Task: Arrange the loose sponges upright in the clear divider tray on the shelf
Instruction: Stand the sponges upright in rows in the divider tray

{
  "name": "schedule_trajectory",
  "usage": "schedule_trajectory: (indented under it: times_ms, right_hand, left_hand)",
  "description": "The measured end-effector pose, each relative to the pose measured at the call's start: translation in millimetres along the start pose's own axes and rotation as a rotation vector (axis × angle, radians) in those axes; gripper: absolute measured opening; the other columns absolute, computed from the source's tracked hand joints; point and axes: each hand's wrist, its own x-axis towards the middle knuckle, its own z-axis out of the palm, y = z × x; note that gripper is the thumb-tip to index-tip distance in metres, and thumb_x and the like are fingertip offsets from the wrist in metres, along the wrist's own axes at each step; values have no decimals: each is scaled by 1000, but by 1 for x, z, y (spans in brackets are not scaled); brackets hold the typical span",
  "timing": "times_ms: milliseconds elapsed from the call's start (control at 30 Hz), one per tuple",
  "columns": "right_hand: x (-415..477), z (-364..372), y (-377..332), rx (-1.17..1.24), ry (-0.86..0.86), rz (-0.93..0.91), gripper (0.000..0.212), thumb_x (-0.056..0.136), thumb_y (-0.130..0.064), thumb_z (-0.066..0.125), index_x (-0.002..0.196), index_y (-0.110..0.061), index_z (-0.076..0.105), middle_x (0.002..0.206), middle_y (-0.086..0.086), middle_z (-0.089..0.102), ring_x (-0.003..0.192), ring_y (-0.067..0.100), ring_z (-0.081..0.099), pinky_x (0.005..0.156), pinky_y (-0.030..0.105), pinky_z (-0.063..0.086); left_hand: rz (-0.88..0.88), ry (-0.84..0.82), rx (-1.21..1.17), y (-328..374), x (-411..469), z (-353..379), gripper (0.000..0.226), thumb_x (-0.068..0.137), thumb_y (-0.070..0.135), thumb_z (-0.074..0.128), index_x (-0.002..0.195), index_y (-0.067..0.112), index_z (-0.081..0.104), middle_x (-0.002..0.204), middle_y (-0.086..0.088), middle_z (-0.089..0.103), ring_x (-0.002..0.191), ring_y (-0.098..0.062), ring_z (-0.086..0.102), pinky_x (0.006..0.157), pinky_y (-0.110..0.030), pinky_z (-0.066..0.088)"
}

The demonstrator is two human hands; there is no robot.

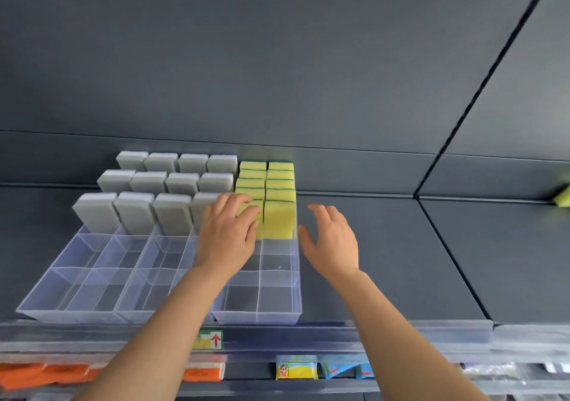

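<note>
Our left hand [228, 231] curls its fingers over the front yellow rectangular foam sponge [248, 206], upright in the clear plastic divider tray [256, 315]; our right hand [333, 240] hovers spread and empty beside it. Pressing too hard, we could tip the yellow row [279, 181] behind.
</note>
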Motion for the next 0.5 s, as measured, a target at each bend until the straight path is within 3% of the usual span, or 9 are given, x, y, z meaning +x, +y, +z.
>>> schedule_trajectory:
  times_ms: [200,367,500]
  right_hand:
    - [-33,-35,51,-149,-18,91,44,89,-32,58,129,-15,50,124,4,55,113,26,49,92,33,38]
    - [-68,-76,107,-249,-30,175,48,91,-39,54,134,-19,44,134,1,48,126,21,40,103,31,30]
    - [-102,-119,162,-302,-53,233,48,92,-41,53,134,-21,42,136,-1,45,127,21,38,105,32,29]
  left_hand:
    - [119,-166,45,67,8,11,39,68,17,79,105,13,68,112,-7,63,108,-30,56,80,-41,46]
    - [208,-295,61,133,13,36,47,85,29,65,128,17,53,139,-3,47,131,-24,37,101,-37,36]
    - [268,-332,17,201,9,56,44,89,28,60,130,18,49,140,0,44,133,-20,33,104,-33,31]
